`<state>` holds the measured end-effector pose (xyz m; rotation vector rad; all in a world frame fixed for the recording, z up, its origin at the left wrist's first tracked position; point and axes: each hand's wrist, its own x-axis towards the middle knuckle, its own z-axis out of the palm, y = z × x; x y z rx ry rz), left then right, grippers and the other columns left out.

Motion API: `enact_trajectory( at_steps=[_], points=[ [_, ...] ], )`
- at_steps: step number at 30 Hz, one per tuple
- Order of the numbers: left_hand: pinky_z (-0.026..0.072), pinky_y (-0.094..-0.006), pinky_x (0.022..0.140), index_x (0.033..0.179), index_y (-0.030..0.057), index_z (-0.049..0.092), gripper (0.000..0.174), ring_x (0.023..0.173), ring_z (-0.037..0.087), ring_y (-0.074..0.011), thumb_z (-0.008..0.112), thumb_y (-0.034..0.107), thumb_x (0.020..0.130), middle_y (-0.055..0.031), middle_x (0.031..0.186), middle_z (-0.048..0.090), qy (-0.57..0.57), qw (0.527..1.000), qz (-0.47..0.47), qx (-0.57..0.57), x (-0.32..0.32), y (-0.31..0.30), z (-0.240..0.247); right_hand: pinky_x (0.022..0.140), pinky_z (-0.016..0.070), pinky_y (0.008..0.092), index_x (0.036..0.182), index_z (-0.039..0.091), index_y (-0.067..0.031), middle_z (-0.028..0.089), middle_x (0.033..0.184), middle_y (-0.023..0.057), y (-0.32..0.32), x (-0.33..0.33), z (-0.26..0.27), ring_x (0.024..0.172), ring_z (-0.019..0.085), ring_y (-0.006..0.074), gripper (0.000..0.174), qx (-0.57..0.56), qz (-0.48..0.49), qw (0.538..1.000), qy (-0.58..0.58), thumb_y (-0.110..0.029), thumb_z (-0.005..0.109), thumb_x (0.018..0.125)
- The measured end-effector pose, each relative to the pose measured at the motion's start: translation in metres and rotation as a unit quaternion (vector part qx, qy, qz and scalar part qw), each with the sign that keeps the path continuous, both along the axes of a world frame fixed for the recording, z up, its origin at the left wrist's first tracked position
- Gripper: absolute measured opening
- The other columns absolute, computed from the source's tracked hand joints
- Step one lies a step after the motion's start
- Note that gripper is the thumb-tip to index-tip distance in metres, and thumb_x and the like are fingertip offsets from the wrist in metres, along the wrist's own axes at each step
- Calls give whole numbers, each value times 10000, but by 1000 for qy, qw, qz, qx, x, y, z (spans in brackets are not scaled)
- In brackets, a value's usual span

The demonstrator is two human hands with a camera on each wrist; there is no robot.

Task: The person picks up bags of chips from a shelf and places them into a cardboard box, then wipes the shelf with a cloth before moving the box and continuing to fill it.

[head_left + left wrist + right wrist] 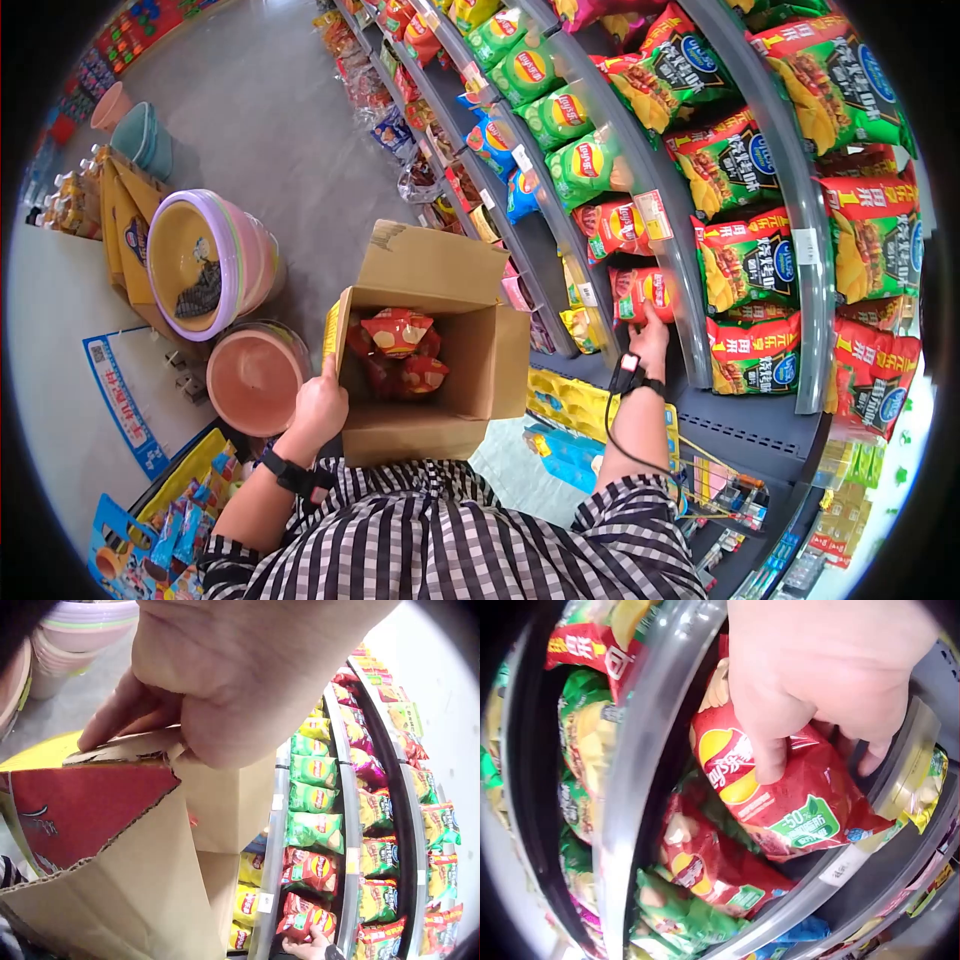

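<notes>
My left hand grips the left wall of an open cardboard box in front of my body. Several red snack bags lie inside, toward the box's left side. In the left wrist view, the fingers curl over the torn upper edge of the box. Over at the shelf, my right hand holds a red bag of chips, thumb across its front and fingers behind it. That bag sits behind the shelf's clear front lip, next to another red bag of chips.
Shelves of chip bags curve along the right, with green bags beyond the red ones and larger red-green bags on a neighbouring shelf. Stacked plastic basins and a pink tub stand left of the box. Grey floor stretches ahead.
</notes>
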<state>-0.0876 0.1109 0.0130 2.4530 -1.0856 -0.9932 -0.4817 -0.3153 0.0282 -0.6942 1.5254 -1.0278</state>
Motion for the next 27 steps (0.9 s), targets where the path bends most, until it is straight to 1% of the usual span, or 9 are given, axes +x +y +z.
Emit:
enact_trajectory(
  at_steps=[2, 4, 8, 12, 14, 18, 21, 23, 27],
  points=[
    [475, -483, 658, 1221, -91, 391, 518, 675, 593, -407, 504, 64, 740, -260, 686, 594, -4, 1000, -6, -4, -5, 4, -2, 901, 372, 391, 1136, 546, -151, 587, 1026, 13, -29, -27, -28, 951, 533, 136, 382, -96, 151, 966, 186, -175, 684, 780],
    [475, -481, 641, 1221, -92, 388, 521, 658, 591, -401, 506, 54, 735, -254, 665, 590, -14, 1000, -2, 15, -5, 5, -1, 936, 355, 389, 1148, 525, -122, 560, 1059, -3, -28, 8, 5, 1019, 487, 123, 371, -4, 44, 996, 73, -227, 649, 814],
    [474, -482, 647, 1220, -102, 378, 534, 663, 592, -401, 508, 54, 727, -257, 669, 590, -18, 1000, 7, 22, -9, 15, -9, 976, 314, 382, 1222, 453, -138, 488, 1195, 3, -63, -19, -8, 1121, 419, 118, 346, 3, 107, 992, 73, -229, 528, 897],
    [474, -482, 652, 1224, -99, 374, 542, 671, 589, -407, 511, 60, 725, -264, 689, 591, -18, 999, 24, 32, -10, 17, -14, 977, 314, 380, 1254, 418, -142, 455, 1242, 5, -65, -20, -1, 1157, 399, 142, 527, -14, 77, 981, 175, -225, 661, 794],
    [457, -491, 705, 1244, 17, 379, 530, 759, 574, -423, 498, 36, 727, -271, 762, 589, 17, 995, 65, 74, -10, 14, -9, 954, 333, 386, 1251, 418, -141, 455, 1233, 10, -66, -27, -2, 1136, 412, 150, 569, -25, 60, 974, 215, -186, 690, 754],
    [472, -482, 651, 1237, -79, 372, 547, 678, 587, -408, 514, 70, 730, -259, 719, 597, -20, 999, 25, 35, -13, 9, -11, 926, 354, 361, 1243, 424, -134, 469, 1205, 20, -78, -48, -16, 1097, 435, 152, 530, -21, 82, 964, 254, -144, 661, 768],
    [471, -482, 650, 1240, -74, 371, 547, 679, 589, -404, 515, 74, 734, -252, 714, 599, -16, 1000, 17, 20, -17, -2, -6, 901, 370, 339, 1237, 426, -131, 475, 1196, 27, -89, -55, -34, 1070, 449, 153, 506, -62, 166, 901, 395, -112, 636, 776],
    [471, -480, 650, 1245, -78, 365, 554, 679, 591, -398, 517, 77, 735, -247, 706, 599, -4, 999, 11, 33, -19, -11, -1, 912, 367, 325, 1236, 427, -111, 467, 1223, 50, -72, -19, -23, 1094, 443, 165, 476, -110, 22, 978, 176, -113, 610, 797],
    [473, -478, 655, 1251, -86, 356, 564, 682, 594, -390, 515, 94, 740, -244, 700, 599, -2, 999, 11, 31, -19, -21, 7, 927, 360, 346, 1222, 434, -43, 450, 1261, 136, -40, 18, 4, 1112, 452, 219, 481, 42, -92, 982, 158, -162, 623, 795]
  ],
)
